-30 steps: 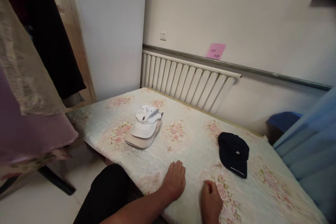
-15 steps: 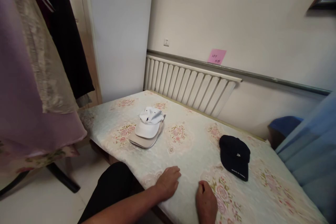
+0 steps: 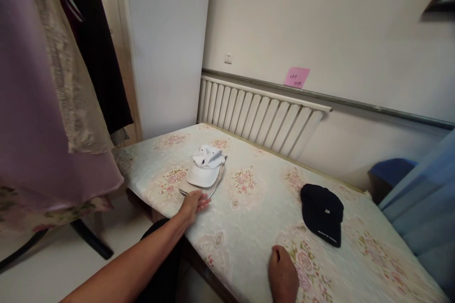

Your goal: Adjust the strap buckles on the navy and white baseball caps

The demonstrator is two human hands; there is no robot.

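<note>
Reaching with the left hand point(image 3: 194, 203) at seven o'clock of the view, close against the front brim of a beige cap point(image 3: 185, 187); bent there, with narrow gaps, but impossible to tell whether gripping, the fingers point(image 3: 203, 202). Stacked on the beige cap, hiding most of it, also at seven: a white cap point(image 3: 203, 176). Holding the right hand point(image 3: 283, 272) over the near part of the bed point(image 3: 249, 232) at five o'clock, with fingers curled into a loose fist.

Lying well apart from the stack, at four o'clock: a dark cap point(image 3: 322, 213), with peak turned between five and six. Passing with the left forearm across a black-clad leg point(image 3: 165, 272) at seven, beside the bed's edge.

Beyond the bed, at two, with foot hidden behind it: a white radiator point(image 3: 261, 113). Higher, also at two: a pink note point(image 3: 296, 77) on the wall. Between nine and ten: hanging clothes point(image 3: 31, 71), partly covering a door point(image 3: 113, 14). Past three: a blue curtain point(image 3: 426, 203), partly covering something blue point(image 3: 389, 170).
</note>
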